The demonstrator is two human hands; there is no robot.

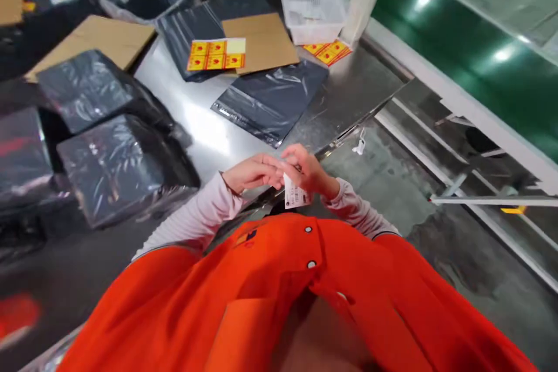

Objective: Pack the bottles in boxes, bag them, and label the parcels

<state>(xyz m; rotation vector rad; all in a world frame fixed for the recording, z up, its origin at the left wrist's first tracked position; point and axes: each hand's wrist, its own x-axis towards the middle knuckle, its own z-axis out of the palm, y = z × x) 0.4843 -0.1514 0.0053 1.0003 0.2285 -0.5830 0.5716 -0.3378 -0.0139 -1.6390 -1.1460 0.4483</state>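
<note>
A white printed label (295, 193) hangs below my fingers, close to the front of my orange vest. My right hand (308, 171) is closed on it, with the fingers curled over its upper part. From the other side, my left hand (256, 172) meets it in a pinch at the label's upper left corner; the fingertips of both hands nearly touch, and the label's top is hidden behind them. Just beyond my hands, a flat black plastic bag (274, 96) lies on the metal table (204, 122).
Cardboard (261, 40) and a sheet of red-yellow stickers (215, 54) lie behind the bag. A white basket (311, 9) and a clear plastic roll (364, 3) stand farther back. Black wrapped parcels (113, 163) crowd the left. A green conveyor (471, 40) runs along the right.
</note>
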